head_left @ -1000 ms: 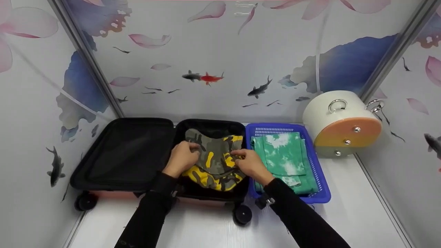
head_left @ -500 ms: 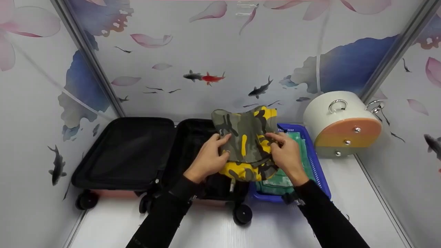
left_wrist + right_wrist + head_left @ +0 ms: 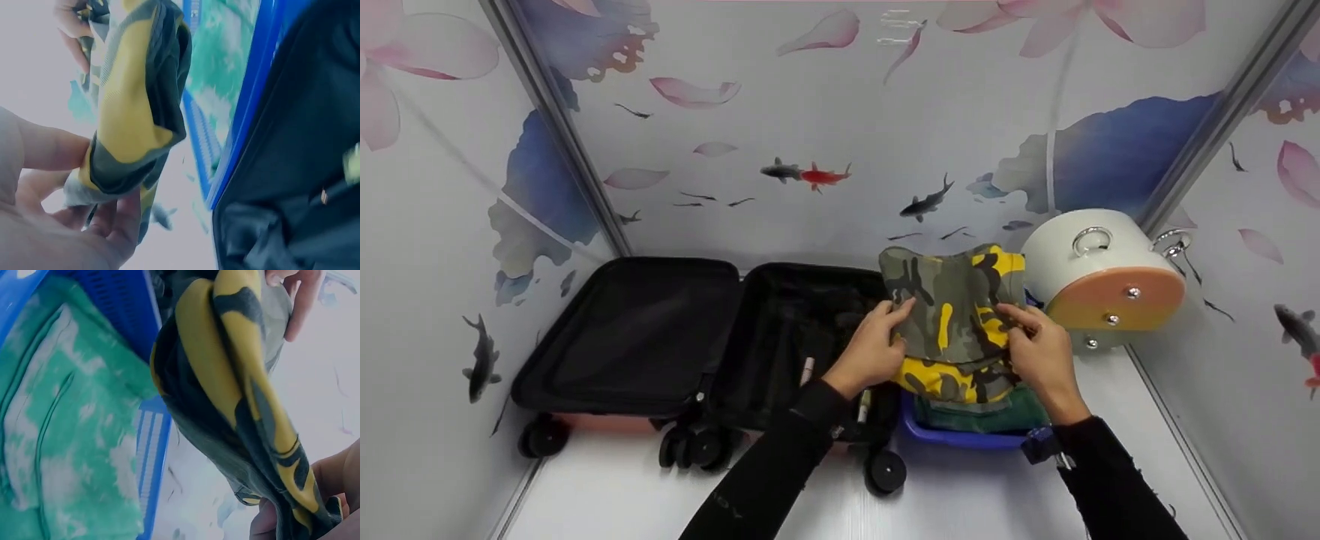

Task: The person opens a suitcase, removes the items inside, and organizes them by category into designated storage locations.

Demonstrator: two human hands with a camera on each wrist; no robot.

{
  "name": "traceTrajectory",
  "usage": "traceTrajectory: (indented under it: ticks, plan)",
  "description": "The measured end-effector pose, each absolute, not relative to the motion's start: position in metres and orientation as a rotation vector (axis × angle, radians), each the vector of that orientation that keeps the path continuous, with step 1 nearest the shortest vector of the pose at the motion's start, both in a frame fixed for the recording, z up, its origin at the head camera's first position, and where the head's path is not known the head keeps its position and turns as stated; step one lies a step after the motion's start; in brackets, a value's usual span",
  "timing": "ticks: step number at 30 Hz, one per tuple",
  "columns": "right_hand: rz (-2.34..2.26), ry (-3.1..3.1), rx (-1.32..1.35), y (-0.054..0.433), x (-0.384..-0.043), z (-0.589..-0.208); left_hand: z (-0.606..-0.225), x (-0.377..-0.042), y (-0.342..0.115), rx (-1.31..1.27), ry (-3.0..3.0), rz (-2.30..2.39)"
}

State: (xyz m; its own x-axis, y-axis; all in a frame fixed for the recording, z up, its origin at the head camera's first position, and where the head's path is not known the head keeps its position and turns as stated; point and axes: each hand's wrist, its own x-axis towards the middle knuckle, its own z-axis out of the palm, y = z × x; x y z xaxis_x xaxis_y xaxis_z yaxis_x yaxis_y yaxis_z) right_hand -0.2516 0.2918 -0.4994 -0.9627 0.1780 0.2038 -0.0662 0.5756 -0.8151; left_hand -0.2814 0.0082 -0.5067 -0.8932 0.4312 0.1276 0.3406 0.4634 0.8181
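Note:
Both hands hold up a folded camouflage cloth (image 3: 945, 307) in grey, black and yellow, with a curved edge across its lower part. It hangs over the blue basket (image 3: 960, 436), hiding most of it. At the cloth's left side, my left hand (image 3: 874, 349) pinches it between thumb and fingers; the left wrist view shows the folded layers (image 3: 126, 107) close up. My right hand (image 3: 1044, 360) grips the opposite side, index finger extended along the cloth. Green-and-white tie-dye cloth (image 3: 84, 433) lies folded in the basket below.
To the left, a black-lined suitcase (image 3: 622, 337) lies open in two halves. Its right half (image 3: 769, 322) holds a couple of small, pale, slim items (image 3: 864, 405). A white rounded box (image 3: 1099, 277) with coloured drawer fronts and ring handles stands behind the basket, at right.
Both hands have lifted the camouflage cloth out of the suitcase's right half and carried it right, over the blue basket. The slim items in the suitcase have come into view.

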Motion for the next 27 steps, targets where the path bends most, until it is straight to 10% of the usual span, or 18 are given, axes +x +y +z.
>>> traceTrajectory:
  ticks: [27]
  plan:
    - [1.165, -2.811, -0.314, 0.332, -0.255, -0.550, -0.550, -0.283, 0.045, 0.639, 2.486, 1.350]
